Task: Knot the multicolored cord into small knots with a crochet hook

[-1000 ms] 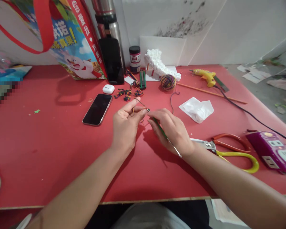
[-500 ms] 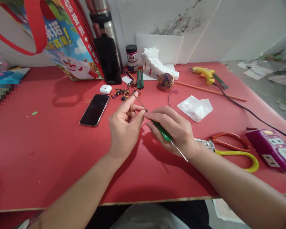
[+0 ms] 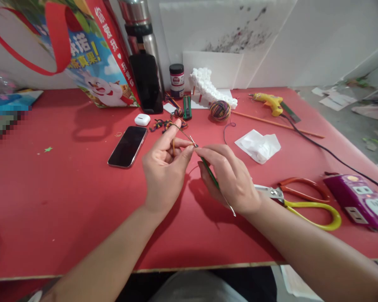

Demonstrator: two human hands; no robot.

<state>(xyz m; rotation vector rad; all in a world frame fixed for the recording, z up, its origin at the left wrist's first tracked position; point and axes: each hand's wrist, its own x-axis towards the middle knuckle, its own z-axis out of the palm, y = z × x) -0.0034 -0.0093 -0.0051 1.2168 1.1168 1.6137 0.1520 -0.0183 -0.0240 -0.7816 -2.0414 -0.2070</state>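
My right hand [image 3: 231, 178] is closed round a green-handled crochet hook [image 3: 211, 175]; its metal tip points up-left to my left fingertips and a thin metal tail sticks out below my palm. My left hand [image 3: 165, 167] pinches a strand of multicoloured yarn [image 3: 180, 131] between thumb and finger, forefinger raised with the strand over it. Both hands hover just above the red table [image 3: 66, 197], fingertips meeting. The yarn trails back toward a small yarn ball [image 3: 220, 110] at the far side.
A phone [image 3: 127, 146] and white earbud case [image 3: 142, 120] lie left of my hands. Scissors [image 3: 302, 200] and a purple power strip [image 3: 359, 201] lie right. White tissue [image 3: 258, 145], a glue gun [image 3: 269, 101], small crocheted pieces [image 3: 159, 124], a printed bag [image 3: 91, 63] and a flask [image 3: 141, 29] are farther back.
The hook has tilted slightly steeper in my right hand and its tip has shifted a little at my left fingertips. Both hands stay in the same place.
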